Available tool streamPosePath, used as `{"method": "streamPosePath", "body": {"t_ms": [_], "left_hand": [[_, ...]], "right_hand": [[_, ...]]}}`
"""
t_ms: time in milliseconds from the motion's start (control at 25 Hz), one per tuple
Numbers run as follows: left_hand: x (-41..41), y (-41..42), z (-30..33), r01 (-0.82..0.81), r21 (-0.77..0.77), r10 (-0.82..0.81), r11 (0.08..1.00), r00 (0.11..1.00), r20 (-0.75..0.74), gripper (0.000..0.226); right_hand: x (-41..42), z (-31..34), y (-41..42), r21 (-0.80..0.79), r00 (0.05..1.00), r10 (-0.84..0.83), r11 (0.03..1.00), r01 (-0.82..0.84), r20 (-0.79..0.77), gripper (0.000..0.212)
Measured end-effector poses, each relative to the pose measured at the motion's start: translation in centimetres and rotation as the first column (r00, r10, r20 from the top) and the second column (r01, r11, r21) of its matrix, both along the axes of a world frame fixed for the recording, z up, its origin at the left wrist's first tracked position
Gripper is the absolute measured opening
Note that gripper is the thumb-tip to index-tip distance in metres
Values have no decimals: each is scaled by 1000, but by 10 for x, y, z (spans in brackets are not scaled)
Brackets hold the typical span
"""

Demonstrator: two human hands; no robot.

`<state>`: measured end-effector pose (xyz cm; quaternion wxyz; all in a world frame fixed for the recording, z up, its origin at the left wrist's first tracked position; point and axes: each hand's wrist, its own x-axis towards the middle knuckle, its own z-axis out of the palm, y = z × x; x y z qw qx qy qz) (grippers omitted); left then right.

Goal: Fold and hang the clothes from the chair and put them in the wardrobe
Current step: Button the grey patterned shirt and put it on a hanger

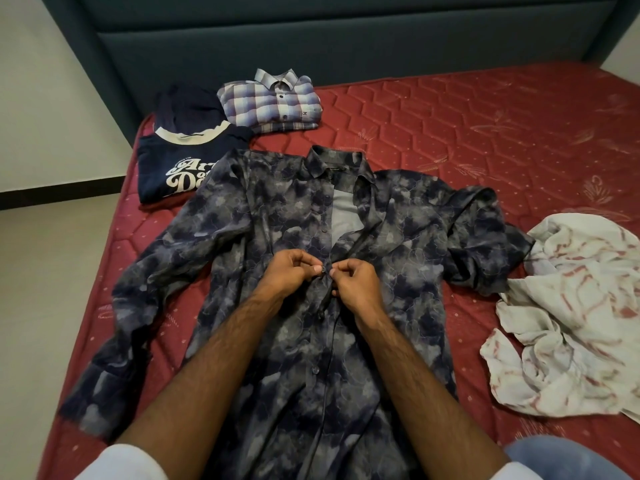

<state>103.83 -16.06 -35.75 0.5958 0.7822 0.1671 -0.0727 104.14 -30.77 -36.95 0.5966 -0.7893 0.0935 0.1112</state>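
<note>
Shirts are what this is about, and the one being handled is a long-sleeved button-up shirt (277, 323) in dark navy and grey cloud-print fabric, spread front-up in the middle of the red quilted mattress (485, 140), collar toward the headboard end and hem at the near edge. Its sleeves lie out to both sides. The upper placket lies apart, showing pale grey lining below the collar.

Both hands meet at the placket around chest height. The left hand (289, 271) has its fingers curled and pinches the cloth edge beside a small dark button (323, 270). The right hand (353, 284) is likewise curled, pinching the opposite edge, its fingertips almost touching the left thumb. Bare forearms run back to white sleeves at the near edge.

Toward the far left corner lies a folded navy T-shirt with a cream neckband and white lettering (180, 168), its lower right corner tucked under the patterned shirt's shoulder. Behind it sits a folded dark navy garment (187, 105). Just right of that, near the far edge, rests a folded purple-and-white plaid shirt (273, 102), with another folded checked piece under it. At the right edge a crumpled white cloth with red streaks (575, 317) lies heaped, touching the patterned shirt's right sleeve. A dark teal padded headboard (346, 39) rises beyond.
</note>
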Motion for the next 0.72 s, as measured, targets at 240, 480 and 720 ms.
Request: {"method": "streamPosePath", "body": {"t_ms": [240, 480, 720], "left_hand": [[5, -2, -7, -54, 70, 57, 996, 997, -42, 12], [7, 0, -1, -31, 80, 37, 996, 996, -85, 11], [3, 1, 1, -5, 4, 5, 1000, 999, -54, 7]], "right_hand": [[-5, -2, -3, 56, 999, -14, 998, 11, 51, 7], [-4, 3, -13, 153, 998, 52, 987, -58, 45, 6], [-9, -7, -3, -108, 988, -9, 994, 26, 152, 13]]}}
